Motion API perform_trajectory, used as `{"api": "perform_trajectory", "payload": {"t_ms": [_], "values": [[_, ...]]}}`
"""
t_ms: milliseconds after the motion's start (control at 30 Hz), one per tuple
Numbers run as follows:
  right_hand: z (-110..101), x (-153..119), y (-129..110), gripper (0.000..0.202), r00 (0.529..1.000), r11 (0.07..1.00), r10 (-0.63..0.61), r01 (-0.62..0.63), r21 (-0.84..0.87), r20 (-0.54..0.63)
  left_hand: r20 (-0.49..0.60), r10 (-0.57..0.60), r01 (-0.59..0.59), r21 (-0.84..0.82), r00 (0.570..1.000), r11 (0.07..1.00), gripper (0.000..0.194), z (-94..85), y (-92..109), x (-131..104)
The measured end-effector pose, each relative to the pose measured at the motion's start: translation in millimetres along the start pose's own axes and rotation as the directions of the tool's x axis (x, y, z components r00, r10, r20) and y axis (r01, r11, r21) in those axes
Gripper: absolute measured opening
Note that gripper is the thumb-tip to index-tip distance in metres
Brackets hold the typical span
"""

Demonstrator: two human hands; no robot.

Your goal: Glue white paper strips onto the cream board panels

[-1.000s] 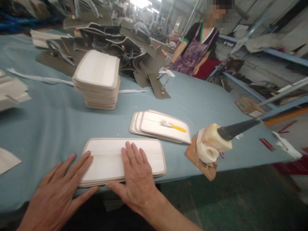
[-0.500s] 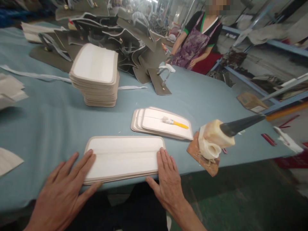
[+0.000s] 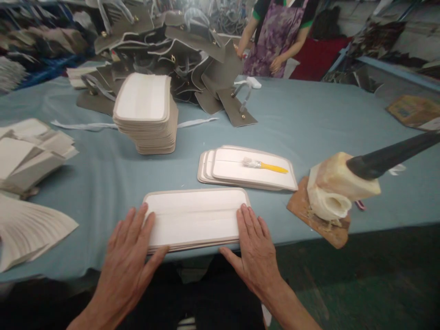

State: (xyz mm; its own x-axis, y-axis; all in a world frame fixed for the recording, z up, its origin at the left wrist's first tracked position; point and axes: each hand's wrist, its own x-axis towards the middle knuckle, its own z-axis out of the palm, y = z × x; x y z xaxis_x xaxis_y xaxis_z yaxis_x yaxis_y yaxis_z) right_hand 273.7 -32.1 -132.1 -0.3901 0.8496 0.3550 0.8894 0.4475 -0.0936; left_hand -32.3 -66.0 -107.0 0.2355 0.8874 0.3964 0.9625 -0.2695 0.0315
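A low stack of white panels with beige borders [image 3: 195, 217] lies at the table's front edge. My left hand [image 3: 127, 256] rests flat on its left end, fingers spread and thumb along the front edge. On the right end lies my right hand [image 3: 256, 247], its fingers stretched out and its thumb apart. Just behind is another low stack of narrow panels [image 3: 227, 169], carrying a brush with a yellow handle [image 3: 273, 168]. Further back stands a tall stack of panels [image 3: 142, 98].
Grey-brown pieces with metal fittings [image 3: 230, 105] are heaped at the back. A pale block with a dark handle [image 3: 330, 183] sits on a brown board [image 3: 297, 201] at the right. Cut pieces [image 3: 30, 151] lie left. A person in a patterned apron [image 3: 271, 39] stands behind the table.
The camera view has turned, so the hands and front stack appear further right, and more of the cut pieces show on the left. Both hands stay on the stack's ends.
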Motion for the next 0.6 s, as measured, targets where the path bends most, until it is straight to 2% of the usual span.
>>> {"api": "perform_trajectory", "payload": {"t_ms": [133,200,267,333,400,500,600], "values": [[3,-1,1,0.095,1.0,1.0,-0.021,0.021,-0.022,-0.017,0.029,0.174,-0.172,-0.076,0.984,0.982,0.078,5.0,69,38],[5,-2,2,0.091,0.999,0.999,-0.027,0.026,-0.035,-0.026,0.088,0.195,-0.183,-0.126,0.977,0.975,0.082,13.8,98,52],[7,-3,3,0.087,0.999,0.999,-0.026,0.025,-0.035,-0.023,0.141,0.179,-0.158,-0.144,0.974,0.977,0.086,22.6,114,59],[7,-4,3,0.086,1.0,0.999,-0.023,0.023,-0.024,-0.016,0.161,0.152,-0.137,-0.102,0.975,0.985,0.087,27.0,114,56],[5,-3,3,0.087,0.999,1.0,-0.027,0.027,-0.012,-0.019,0.141,0.141,-0.138,-0.028,0.98,0.99,0.088,25.3,101,47],[2,-1,2,0.087,0.999,1.0,-0.028,0.028,-0.011,-0.022,0.108,0.13,-0.138,0.068,0.986,0.988,0.09,14.6,70,27],[-1,1,1,0.086,1.0,1.0,-0.025,0.025,-0.012,-0.01,0.101,0.07,-0.084,0.148,0.992,0.985,0.09,4.0,38,8]]}}
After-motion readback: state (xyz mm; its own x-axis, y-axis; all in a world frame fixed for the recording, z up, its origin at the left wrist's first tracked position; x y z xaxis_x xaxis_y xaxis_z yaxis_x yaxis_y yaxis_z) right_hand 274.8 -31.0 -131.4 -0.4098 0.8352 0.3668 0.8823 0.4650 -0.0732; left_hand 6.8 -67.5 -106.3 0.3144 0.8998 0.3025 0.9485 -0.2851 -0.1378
